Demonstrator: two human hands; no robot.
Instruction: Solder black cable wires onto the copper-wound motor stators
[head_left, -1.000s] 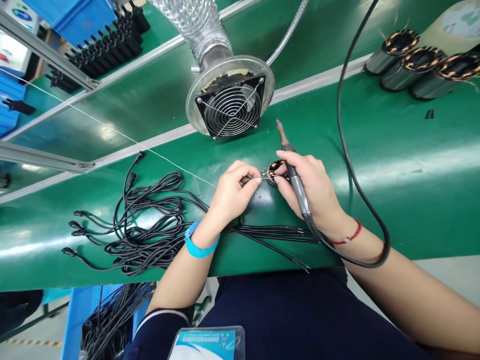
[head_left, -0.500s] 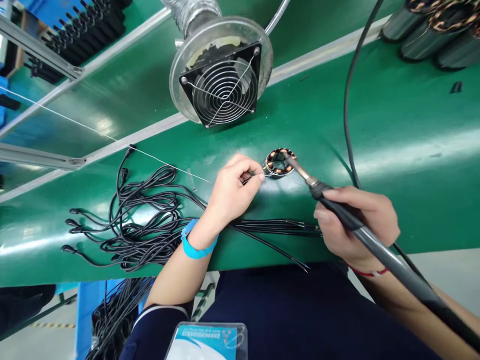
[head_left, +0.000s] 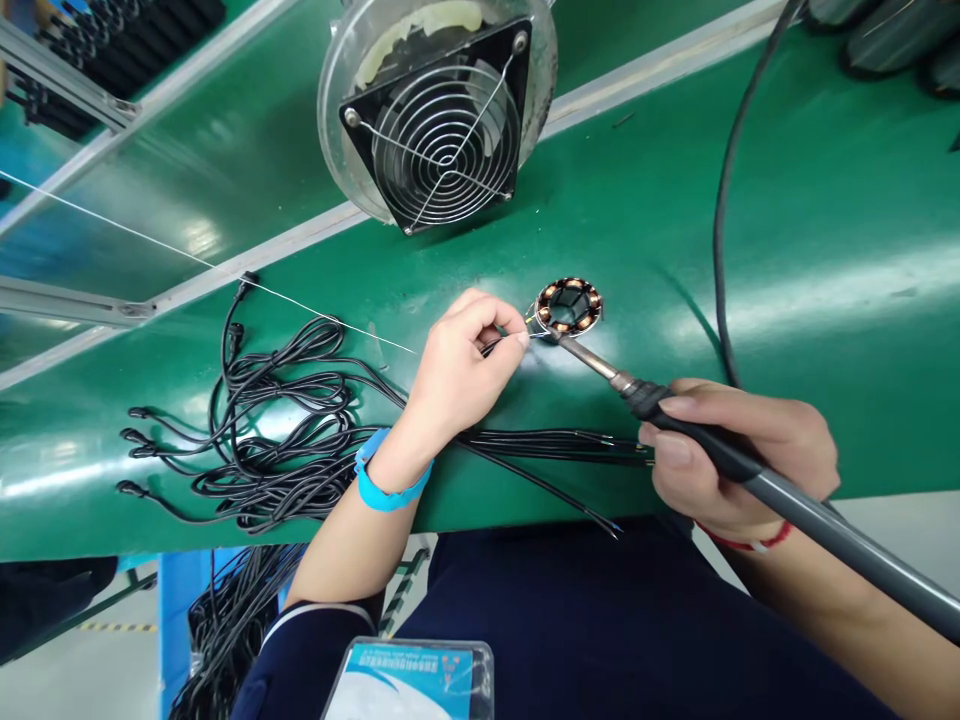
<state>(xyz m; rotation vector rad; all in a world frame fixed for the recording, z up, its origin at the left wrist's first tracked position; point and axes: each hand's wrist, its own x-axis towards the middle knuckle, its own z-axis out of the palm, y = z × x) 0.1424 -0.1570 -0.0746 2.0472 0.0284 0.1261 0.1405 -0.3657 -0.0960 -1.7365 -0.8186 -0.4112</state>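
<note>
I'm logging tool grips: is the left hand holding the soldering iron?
No, the soldering iron is gripped in the right hand.

Glossy green workshop tabletop (head_left: pixel 840 290) under bright light, above a pale grey floor (head_left: pixel 75 665)

A long pale grey metal rail (head_left: pixel 660 68) slants along the tabletop's far side, with a smooth green surface (head_left: pixel 247 165) beyond it; two silvery metal bars run in at left. White glare streaks the tabletop, and a round warm patch shines beyond the rail. A square black fan with a ringed wire guard (head_left: pixel 448 168) sits in a round translucent hood. Below left, yellow-and-black striped tape (head_left: pixel 120 628) crosses the floor
</note>
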